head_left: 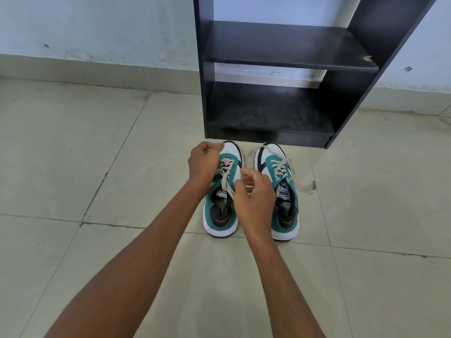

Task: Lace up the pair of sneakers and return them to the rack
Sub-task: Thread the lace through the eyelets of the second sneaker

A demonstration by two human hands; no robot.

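Note:
Two green-and-white sneakers stand side by side on the floor tiles, toes toward the rack. Over the left sneaker [220,211] my left hand [203,162] is closed on one end of its off-white lace [225,176], pulled up near the toe. My right hand [253,198] pinches the other end of that lace above the tongue. The right sneaker [284,191] sits untouched, its lace [280,168] loosely threaded with ends trailing onto the floor at both sides. The black rack [268,62] stands just beyond the toes.
The rack has two dark shelves, the lower one [268,118] dusty and at floor level. A pale wall with a skirting strip [97,69] runs behind it. Beige floor tiles [97,167] spread to the left, right and toward me.

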